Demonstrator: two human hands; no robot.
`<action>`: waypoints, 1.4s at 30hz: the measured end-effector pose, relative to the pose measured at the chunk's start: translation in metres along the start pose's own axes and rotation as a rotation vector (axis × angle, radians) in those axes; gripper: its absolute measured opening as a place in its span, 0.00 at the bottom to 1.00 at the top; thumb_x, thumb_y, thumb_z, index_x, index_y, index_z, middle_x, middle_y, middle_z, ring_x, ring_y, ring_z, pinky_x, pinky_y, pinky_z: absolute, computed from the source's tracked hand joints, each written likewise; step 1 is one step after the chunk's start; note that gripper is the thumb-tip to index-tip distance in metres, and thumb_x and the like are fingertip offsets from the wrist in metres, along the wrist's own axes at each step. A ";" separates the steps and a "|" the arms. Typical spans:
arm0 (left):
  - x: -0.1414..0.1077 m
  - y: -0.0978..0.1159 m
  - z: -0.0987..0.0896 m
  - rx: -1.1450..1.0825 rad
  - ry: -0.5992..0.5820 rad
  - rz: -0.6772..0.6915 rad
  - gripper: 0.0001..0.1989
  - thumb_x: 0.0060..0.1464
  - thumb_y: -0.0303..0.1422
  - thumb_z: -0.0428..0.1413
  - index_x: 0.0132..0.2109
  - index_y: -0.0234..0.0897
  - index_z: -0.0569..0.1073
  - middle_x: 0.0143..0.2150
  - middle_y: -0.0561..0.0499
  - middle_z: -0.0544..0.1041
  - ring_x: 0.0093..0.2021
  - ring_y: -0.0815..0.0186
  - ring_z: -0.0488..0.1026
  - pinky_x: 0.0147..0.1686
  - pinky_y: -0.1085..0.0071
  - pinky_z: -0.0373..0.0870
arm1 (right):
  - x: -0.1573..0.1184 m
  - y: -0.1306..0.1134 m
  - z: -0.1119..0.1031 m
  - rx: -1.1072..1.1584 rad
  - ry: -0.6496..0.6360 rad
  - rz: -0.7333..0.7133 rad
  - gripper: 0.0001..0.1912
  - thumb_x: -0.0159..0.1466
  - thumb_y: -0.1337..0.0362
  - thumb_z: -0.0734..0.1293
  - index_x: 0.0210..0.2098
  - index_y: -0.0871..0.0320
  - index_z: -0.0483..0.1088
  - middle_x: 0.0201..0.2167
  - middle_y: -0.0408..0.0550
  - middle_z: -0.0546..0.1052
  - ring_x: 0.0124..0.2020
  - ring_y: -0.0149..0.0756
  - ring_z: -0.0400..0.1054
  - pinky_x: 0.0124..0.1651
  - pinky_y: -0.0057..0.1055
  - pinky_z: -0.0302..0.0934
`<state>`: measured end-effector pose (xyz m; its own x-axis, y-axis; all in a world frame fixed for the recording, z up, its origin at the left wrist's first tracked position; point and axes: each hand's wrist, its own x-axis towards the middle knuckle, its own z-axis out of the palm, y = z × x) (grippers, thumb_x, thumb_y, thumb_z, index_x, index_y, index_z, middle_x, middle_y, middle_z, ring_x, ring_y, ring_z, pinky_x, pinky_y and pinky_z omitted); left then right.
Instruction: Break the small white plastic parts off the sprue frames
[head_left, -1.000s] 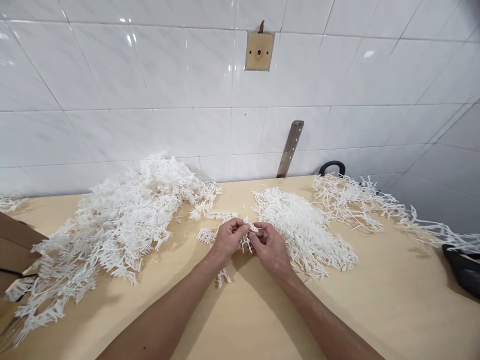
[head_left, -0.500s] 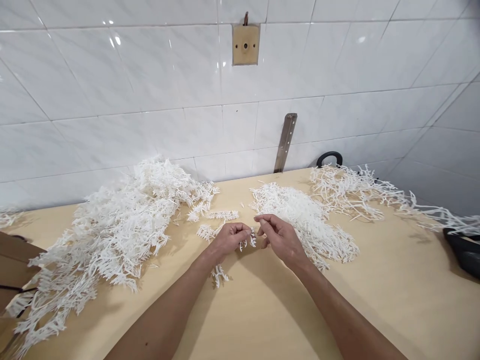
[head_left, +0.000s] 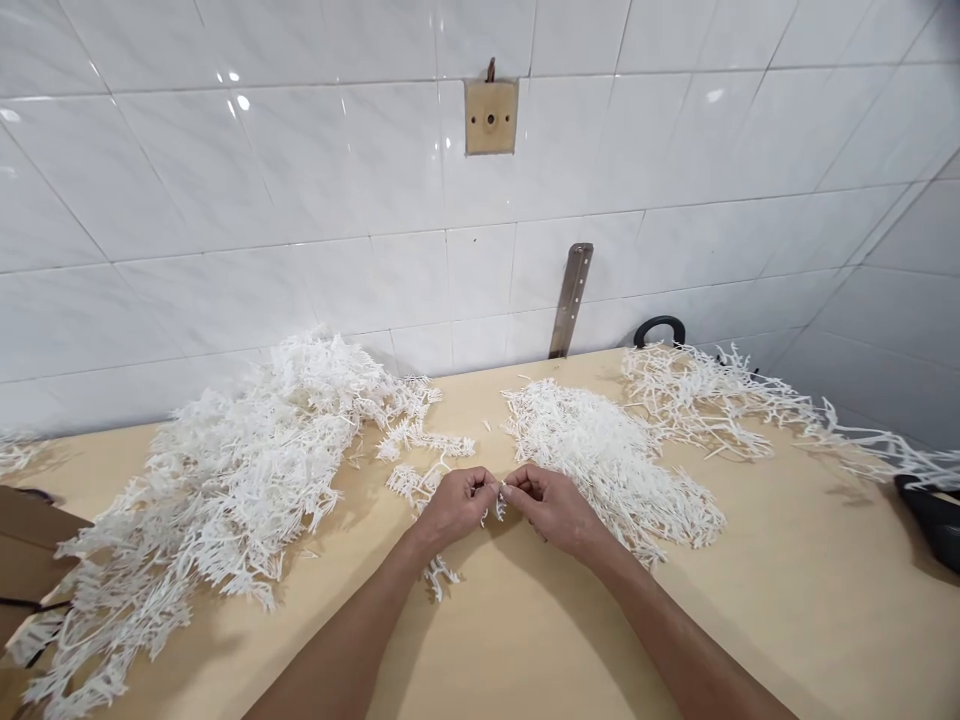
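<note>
A small white sprig (head_left: 499, 508) is hanging above the counter (head_left: 787, 600), the left hand (head_left: 454, 503) and right hand (head_left: 561, 510) both pinching it narrowly. Work is seemingly standing partway: a loose pile (head_left: 600, 450) is lying at right, barer stems (head_left: 694, 395) are sprawling beyond, and a larger bushy heap (head_left: 262, 465) is apparently waiting at left.

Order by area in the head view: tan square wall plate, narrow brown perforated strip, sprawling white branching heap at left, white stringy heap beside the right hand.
1. Sprawling white branching heap
2. White stringy heap
3. Tan square wall plate
4. Narrow brown perforated strip, taller but slimmer
</note>
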<state>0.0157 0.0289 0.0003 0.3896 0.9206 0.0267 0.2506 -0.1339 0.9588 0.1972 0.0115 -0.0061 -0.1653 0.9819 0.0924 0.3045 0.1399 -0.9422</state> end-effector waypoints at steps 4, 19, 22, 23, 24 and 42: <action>0.001 0.000 -0.001 0.026 -0.027 -0.013 0.10 0.53 0.36 0.52 0.28 0.35 0.70 0.23 0.55 0.68 0.24 0.71 0.62 0.27 0.73 0.58 | 0.000 0.003 -0.001 0.052 -0.055 0.055 0.14 0.61 0.53 0.67 0.33 0.57 0.75 0.25 0.42 0.73 0.17 0.26 0.57 0.17 0.23 0.53; -0.003 0.011 -0.010 0.066 -0.137 -0.049 0.13 0.55 0.39 0.53 0.29 0.34 0.71 0.25 0.53 0.70 0.27 0.70 0.64 0.29 0.73 0.59 | -0.003 -0.002 -0.010 0.038 -0.171 0.118 0.15 0.62 0.51 0.67 0.32 0.58 0.74 0.23 0.40 0.70 0.20 0.27 0.61 0.21 0.24 0.57; -0.002 0.012 -0.012 0.052 -0.174 -0.069 0.14 0.56 0.40 0.54 0.30 0.34 0.71 0.25 0.53 0.70 0.27 0.70 0.64 0.29 0.73 0.59 | -0.002 0.000 -0.013 0.049 -0.191 0.111 0.16 0.63 0.51 0.67 0.32 0.58 0.74 0.23 0.41 0.71 0.19 0.26 0.61 0.22 0.24 0.57; -0.001 0.012 -0.012 0.055 -0.172 -0.071 0.14 0.56 0.40 0.54 0.30 0.34 0.71 0.25 0.54 0.70 0.27 0.70 0.64 0.29 0.73 0.59 | -0.002 0.001 -0.013 0.051 -0.192 0.106 0.16 0.64 0.51 0.66 0.32 0.58 0.74 0.23 0.41 0.71 0.19 0.26 0.62 0.22 0.24 0.58; -0.001 0.012 -0.012 0.062 -0.165 -0.072 0.14 0.56 0.40 0.54 0.30 0.34 0.71 0.25 0.54 0.70 0.27 0.70 0.63 0.29 0.73 0.59 | -0.002 0.002 -0.013 0.052 -0.189 0.101 0.16 0.64 0.52 0.66 0.33 0.58 0.74 0.24 0.41 0.72 0.18 0.25 0.62 0.22 0.24 0.58; -0.002 0.005 -0.005 0.137 -0.080 -0.079 0.12 0.55 0.36 0.51 0.26 0.35 0.67 0.20 0.58 0.61 0.23 0.72 0.55 0.25 0.74 0.51 | -0.002 0.015 0.004 -0.318 0.044 -0.247 0.11 0.68 0.60 0.62 0.37 0.56 0.76 0.30 0.47 0.78 0.29 0.35 0.70 0.31 0.31 0.63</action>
<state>0.0120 0.0284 0.0063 0.4322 0.8986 -0.0750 0.3994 -0.1162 0.9094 0.1987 0.0114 -0.0220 -0.2319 0.9174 0.3233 0.5368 0.3979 -0.7440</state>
